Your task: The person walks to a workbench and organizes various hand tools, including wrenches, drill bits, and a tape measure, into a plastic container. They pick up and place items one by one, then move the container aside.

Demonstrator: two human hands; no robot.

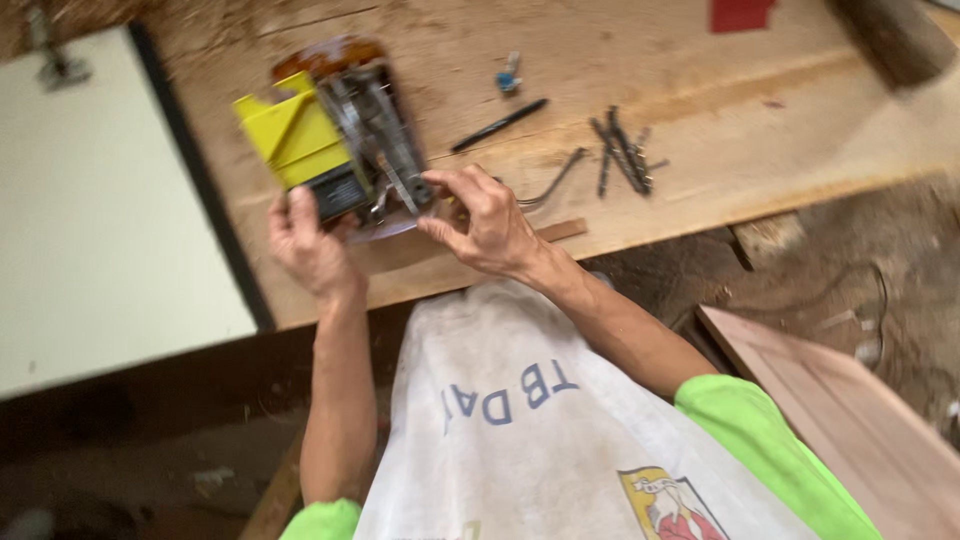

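My tabletop (700,90) is bare, dusty wood. On it, at twelve o'clock from me, lies a black pen (498,125); a heap of dark screws (622,152) lies at one o'clock, a white panel (100,200) at nine, and the yellow power tool (330,135) at eleven.

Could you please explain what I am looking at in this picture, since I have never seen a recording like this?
This is one view from a camera worn on a person's head, looking down at their own two bare hands over a wooden bench. The left hand steadies a yellow power tool lying on its side. The right hand pinches a small metal part at the tool's underside. On the bench lie a black pen, a pile of dark screws, a bent wire and a small blue part. A white board sits to the left. The picture is blurred, so finer detail is unclear.
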